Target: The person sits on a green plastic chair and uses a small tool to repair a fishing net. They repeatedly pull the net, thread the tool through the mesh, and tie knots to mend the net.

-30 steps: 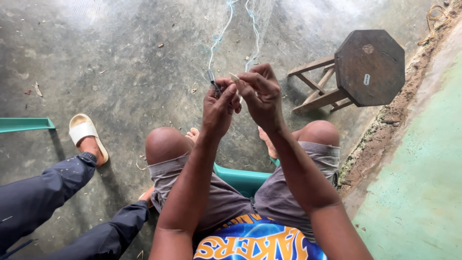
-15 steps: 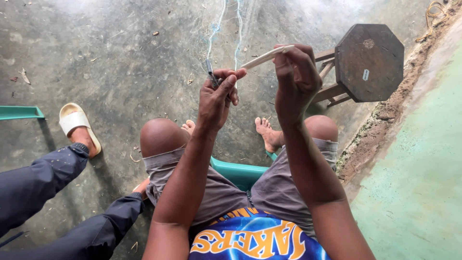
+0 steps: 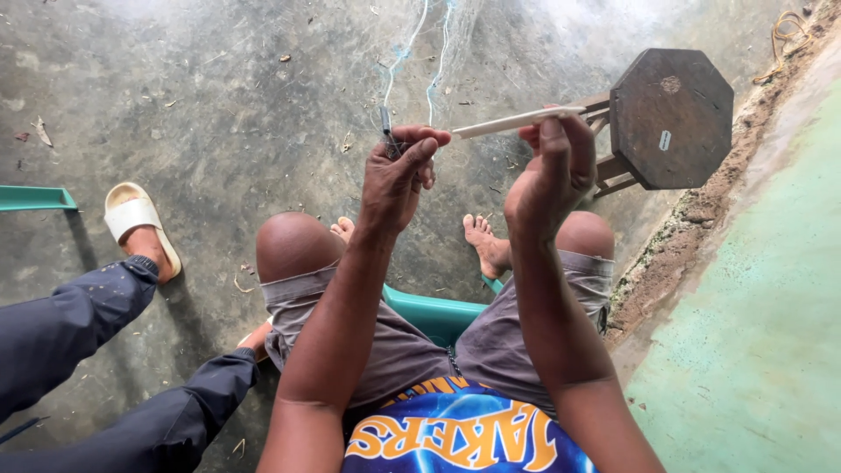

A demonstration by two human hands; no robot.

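My left hand (image 3: 399, 175) pinches the edge of a thin pale-blue fishing net (image 3: 412, 52) together with a small dark weight, held up over my knees. My right hand (image 3: 552, 171) grips a slim pale netting needle (image 3: 512, 121), its tip pointing left toward my left fingers. The net's strands run away from my hands across the concrete floor. I sit on a green plastic chair (image 3: 434, 311) with my bare feet on the floor.
A dark octagonal wooden stool (image 3: 670, 105) stands at the right, near a rough earth edge and a green painted floor (image 3: 762, 307). Another person's dark-trousered legs (image 3: 96, 333) and a white sandal (image 3: 136, 219) are at the left. A green chair edge (image 3: 31, 197) shows far left.
My right hand has drawn away to the right with the needle, pulling apart from my left hand. My left hand keeps its pinch on the net.
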